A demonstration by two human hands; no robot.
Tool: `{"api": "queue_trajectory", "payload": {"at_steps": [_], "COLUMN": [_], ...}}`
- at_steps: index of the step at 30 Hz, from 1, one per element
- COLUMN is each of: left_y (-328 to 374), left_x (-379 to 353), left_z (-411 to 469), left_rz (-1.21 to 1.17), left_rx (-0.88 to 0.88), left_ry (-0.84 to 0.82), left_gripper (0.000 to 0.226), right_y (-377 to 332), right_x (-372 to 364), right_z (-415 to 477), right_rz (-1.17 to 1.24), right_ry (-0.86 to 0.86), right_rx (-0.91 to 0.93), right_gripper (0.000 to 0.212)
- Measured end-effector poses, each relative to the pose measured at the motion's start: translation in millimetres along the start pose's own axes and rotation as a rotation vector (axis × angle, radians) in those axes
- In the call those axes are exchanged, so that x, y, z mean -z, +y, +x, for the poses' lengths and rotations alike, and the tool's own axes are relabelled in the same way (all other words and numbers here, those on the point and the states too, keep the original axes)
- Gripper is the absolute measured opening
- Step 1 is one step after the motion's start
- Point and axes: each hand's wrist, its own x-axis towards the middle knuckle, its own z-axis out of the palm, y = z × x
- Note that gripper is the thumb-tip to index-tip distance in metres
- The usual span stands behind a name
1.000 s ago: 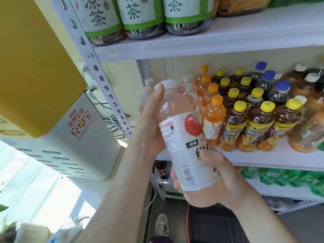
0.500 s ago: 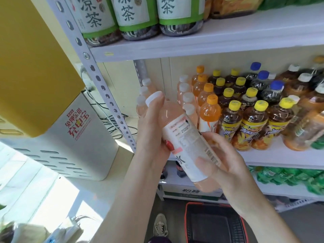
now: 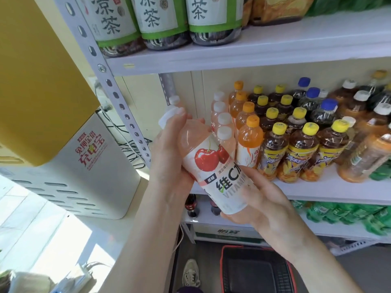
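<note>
Two hands share the load here: your left hand [image 3: 167, 157] wraps its fingers and thumb round the neck of the cherry bottle [image 3: 209, 163], just below the white cap [image 3: 166, 119], while your right hand [image 3: 266, 199] cups the base, thumb lying across the label. The bottle hangs in the air in front of the middle shelf [image 3: 317, 192], tilted with its cap up and to your left, label facing you.

Several things could go wrong from here. The bottle's shoulder sits very near the front pink bottles [image 3: 224, 134] and the orange bottle [image 3: 250, 140]; a careless swing to the right could nudge one, and the row stands close to the shelf's edge. The label looks smooth (probably slick plastic), so if you let go at the neck before the lower hand closes properly, the bottle may slide out and fall towards the basket [image 3: 256, 248] or the floor beside it.
</note>
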Motion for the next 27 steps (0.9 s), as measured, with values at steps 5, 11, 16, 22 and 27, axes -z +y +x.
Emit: {"api": "queue_trajectory", "payload": {"at_steps": [5, 11, 16, 22, 27], "left_y": [4, 6, 5, 4, 17], "left_x": [5, 9, 5, -1, 7], "left_z": [1, -9, -13, -18, -11], "left_rz": [0.034, -0.107, -0.044, 0.291, 0.397], "left_rx": [0.03, 0.08, 0.017, -0.141, -0.043], "left_ry": [-0.095, -0.317, -0.234, -0.097, -0.124], "left_gripper": [0.02, 0.035, 0.03, 0.015, 0.028], "right_y": [0, 4, 4, 15, 17], "right_x": [-1, 1, 1, 9, 11], "right_z": [-2, -6, 4, -1, 0], "right_rz": [0.037, 0.413, 0.236, 0.102, 0.125], "right_ry": [-0.007, -0.259, -0.12, -0.017, 0.089], "right_rx": [-0.037, -0.283, -0.305, -0.07, -0.068], "right_gripper": [0.062, 0.06, 0.086, 0.056, 0.066]}}
